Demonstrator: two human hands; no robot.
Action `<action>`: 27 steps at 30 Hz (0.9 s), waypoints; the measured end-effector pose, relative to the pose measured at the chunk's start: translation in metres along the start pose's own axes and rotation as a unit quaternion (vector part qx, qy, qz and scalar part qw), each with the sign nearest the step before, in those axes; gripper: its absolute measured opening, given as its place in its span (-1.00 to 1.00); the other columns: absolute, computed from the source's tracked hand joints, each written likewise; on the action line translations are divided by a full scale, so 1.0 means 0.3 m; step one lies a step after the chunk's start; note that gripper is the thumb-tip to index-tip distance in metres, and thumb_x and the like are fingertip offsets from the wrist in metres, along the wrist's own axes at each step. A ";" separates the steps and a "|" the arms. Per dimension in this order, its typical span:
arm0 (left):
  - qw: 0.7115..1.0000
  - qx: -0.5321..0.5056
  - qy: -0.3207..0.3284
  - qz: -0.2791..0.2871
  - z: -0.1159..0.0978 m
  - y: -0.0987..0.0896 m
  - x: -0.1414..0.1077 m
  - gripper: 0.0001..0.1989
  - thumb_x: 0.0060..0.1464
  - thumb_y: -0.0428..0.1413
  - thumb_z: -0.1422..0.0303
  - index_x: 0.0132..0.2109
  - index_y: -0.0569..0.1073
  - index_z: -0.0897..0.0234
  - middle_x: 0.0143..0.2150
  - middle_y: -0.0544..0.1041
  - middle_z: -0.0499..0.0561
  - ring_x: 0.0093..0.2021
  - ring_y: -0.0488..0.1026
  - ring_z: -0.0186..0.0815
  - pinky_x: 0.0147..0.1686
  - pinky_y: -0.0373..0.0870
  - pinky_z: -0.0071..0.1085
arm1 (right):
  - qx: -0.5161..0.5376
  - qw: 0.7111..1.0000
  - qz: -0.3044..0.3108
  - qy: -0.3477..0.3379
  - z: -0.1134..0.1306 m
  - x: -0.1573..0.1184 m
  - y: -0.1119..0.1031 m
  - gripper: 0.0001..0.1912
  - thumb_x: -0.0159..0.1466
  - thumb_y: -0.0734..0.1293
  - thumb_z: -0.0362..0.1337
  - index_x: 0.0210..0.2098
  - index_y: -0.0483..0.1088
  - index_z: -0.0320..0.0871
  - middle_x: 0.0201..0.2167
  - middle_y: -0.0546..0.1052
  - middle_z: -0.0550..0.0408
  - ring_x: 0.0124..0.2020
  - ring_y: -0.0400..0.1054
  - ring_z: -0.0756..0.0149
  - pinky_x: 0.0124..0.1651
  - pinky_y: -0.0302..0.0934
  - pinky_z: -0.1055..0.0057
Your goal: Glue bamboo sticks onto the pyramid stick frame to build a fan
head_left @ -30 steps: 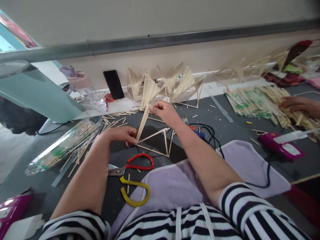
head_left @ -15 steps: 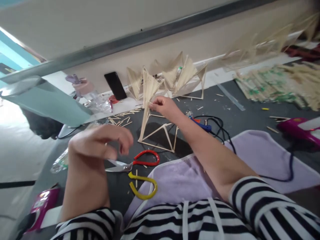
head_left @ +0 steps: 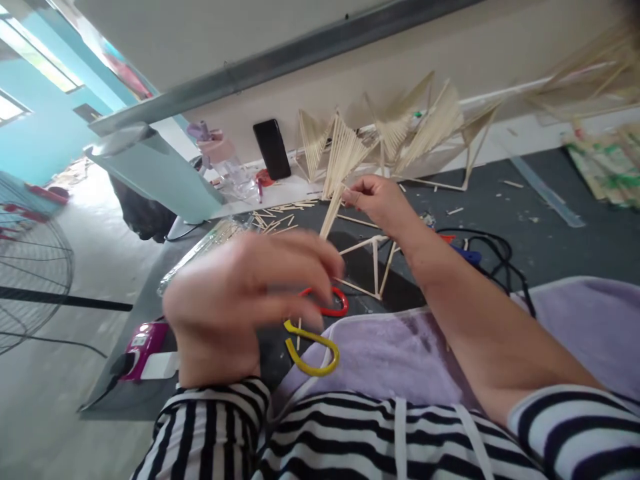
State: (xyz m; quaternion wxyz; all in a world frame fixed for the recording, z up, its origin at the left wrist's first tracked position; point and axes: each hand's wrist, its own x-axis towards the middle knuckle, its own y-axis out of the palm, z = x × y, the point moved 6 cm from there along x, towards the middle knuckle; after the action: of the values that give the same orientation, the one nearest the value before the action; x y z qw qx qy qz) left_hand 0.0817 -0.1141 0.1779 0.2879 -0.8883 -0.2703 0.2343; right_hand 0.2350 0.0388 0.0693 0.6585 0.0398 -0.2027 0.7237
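My right hand (head_left: 373, 200) pinches the upper edge of a stick frame (head_left: 376, 268) made of thin wooden sticks, beside its fanned row of sticks (head_left: 343, 157). My left hand (head_left: 260, 283) is blurred by motion, its thumb apart from its curved fingers, and nothing shows between them. It hovers over the scissors, hiding their blades and the frame's near left corner. Only the red handle (head_left: 341, 303) and the yellow handle (head_left: 325, 363) of the scissors show.
More stick structures (head_left: 435, 133) stand against the wall. Behind are a black phone (head_left: 273, 150), a clear bottle (head_left: 235, 177) and loose sticks (head_left: 273, 220). A ruler (head_left: 545, 190) and bundled sticks (head_left: 610, 163) lie right. Black cable (head_left: 500, 247), purple cloth (head_left: 385, 353) and a magenta device (head_left: 145, 350) are near.
My left hand has moved right and forward, over the scissors and beside the frame. My right hand still pinches the frame. The view has shifted left.
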 end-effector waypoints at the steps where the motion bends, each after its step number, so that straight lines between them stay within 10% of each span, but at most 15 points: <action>1: 0.998 0.019 -0.012 -0.056 0.057 -0.060 0.027 -0.73 0.14 0.05 0.13 -0.24 0.52 0.20 -0.06 0.48 0.08 -0.02 0.39 -0.17 -0.06 0.34 -0.26 | -0.002 1.000 0.002 -0.007 0.002 0.000 0.001 -0.70 0.12 0.41 -0.06 -0.52 0.38 -0.16 -0.61 0.38 0.16 -0.54 0.16 0.42 -0.42 0.05 0.40; 3: 0.982 0.118 -0.078 -0.123 0.210 -0.143 0.089 -0.72 0.04 0.16 0.13 -0.33 0.49 0.29 -0.30 0.49 0.03 -0.23 0.39 -0.25 -0.21 0.31 -0.35 | -0.006 1.000 0.003 -0.014 0.003 -0.001 0.004 -0.70 0.13 0.41 -0.07 -0.52 0.38 -0.16 -0.61 0.38 0.17 -0.53 0.17 0.42 -0.42 0.05 0.40; 8: 0.974 0.125 -0.178 0.055 0.501 -0.082 0.226 -0.70 -0.10 0.24 0.14 -0.38 0.47 0.31 -0.48 0.45 -0.07 -0.40 0.33 -0.37 -0.41 0.16 -0.46 | 0.008 1.000 0.006 0.003 0.001 -0.001 0.008 -0.69 0.11 0.42 -0.04 -0.50 0.38 -0.16 -0.58 0.42 0.15 -0.53 0.19 0.41 -0.42 0.07 0.39; 27: 0.958 0.152 -0.229 0.079 0.575 -0.010 0.283 -0.74 -0.18 0.26 0.18 -0.42 0.45 0.26 -0.50 0.46 -0.09 -0.42 0.35 -0.33 -0.44 0.10 -0.45 | 0.006 1.000 0.014 -0.001 0.008 0.003 0.012 -0.62 0.11 0.42 0.03 -0.54 0.33 -0.14 -0.62 0.32 0.18 -0.53 0.14 0.41 -0.41 0.03 0.39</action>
State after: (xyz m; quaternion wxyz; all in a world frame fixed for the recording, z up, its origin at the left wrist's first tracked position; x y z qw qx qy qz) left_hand 0.0452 0.0064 0.0328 0.3306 -0.7754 -0.2188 0.4915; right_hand 0.2308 0.0385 0.0708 0.6478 0.0420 -0.1995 0.7340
